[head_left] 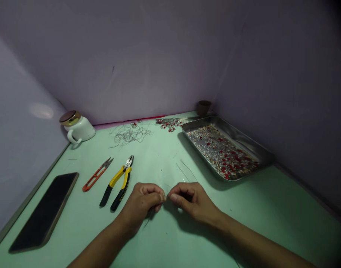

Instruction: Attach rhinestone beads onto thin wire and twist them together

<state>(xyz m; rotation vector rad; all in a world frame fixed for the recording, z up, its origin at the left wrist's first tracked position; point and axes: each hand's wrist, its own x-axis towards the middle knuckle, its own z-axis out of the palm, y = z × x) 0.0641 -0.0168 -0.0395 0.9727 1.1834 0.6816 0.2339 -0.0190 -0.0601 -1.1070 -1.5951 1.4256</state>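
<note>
A tiny pale tan piece (165, 198) sits directly between the two hands, at the tips of the left hand (148, 199), which is the nearer one. That hand pinches it between thumb and forefinger, the other fingers curled in. The right hand (191, 201) faces it from just beside, thumb and forefinger tips drawn close together; whether they grip a wire end, I cannot tell. The piece's long axis is too small to read, but a thin dark wire (147, 222) below the left hand slants down towards the person.

Beyond the hands, fine straight grey wire lengths (184, 171) lie on the smooth pale green desk (159, 245). Left of them are steel-nosed pliers with yellow and black grips (117, 179), handles spread, and slim orange-handled metal snips (90, 183), blades pointing away. To the right, a shiny rectangular metal tray (205, 166) carries small round beads (234, 160) (red, clear and golden, scattered loosely). At the back lies a springy, crinkled tangle of grey wire (128, 134), near a cluster of red and clear beadwork (170, 124).
</note>
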